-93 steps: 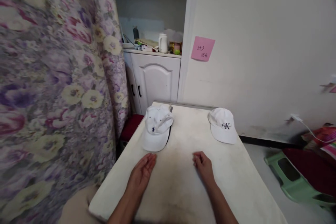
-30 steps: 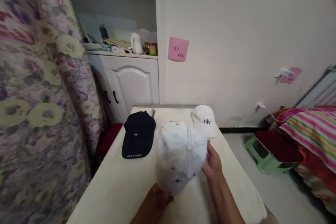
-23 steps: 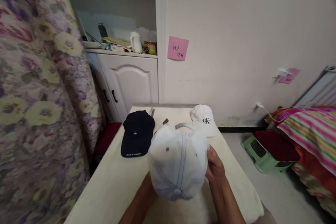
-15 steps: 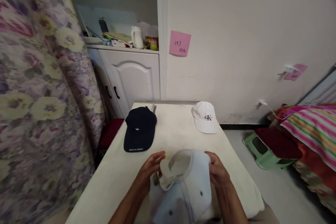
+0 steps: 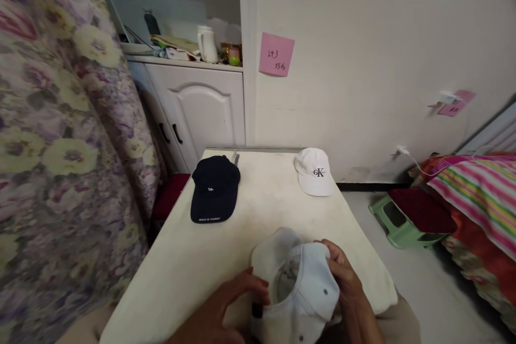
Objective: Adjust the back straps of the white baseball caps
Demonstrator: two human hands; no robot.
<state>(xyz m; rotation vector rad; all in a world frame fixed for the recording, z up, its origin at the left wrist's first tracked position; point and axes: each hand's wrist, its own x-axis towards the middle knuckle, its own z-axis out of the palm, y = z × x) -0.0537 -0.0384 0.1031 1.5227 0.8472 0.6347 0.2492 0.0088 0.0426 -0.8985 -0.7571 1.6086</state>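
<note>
Pale cap point(image 5: 312, 290), between the two hands and over the near end of the worktop point(image 5: 266, 199), shows part of its hollow upward. The right hand point(image 5: 344, 277) has its fingers pinched on the crown's right side. The left hand point(image 5: 226, 306) has bent fingers at the opposite edge, beside a dark patch point(image 5: 257, 310); whether they grip or only steady it, I cannot tell. A light pinch on the right should avoid denting the soft crown, with the left fingers guiding the edge; turning both wrists together should prevent twisting. Ahead of the left fingers lies a navy cap point(image 5: 215, 188), brim nearer; ahead of the right fingers, a white cap point(image 5: 314, 169), also brim nearer. Both lie apart from the fingers, so handling it low and close should avoid knocking them.
</note>
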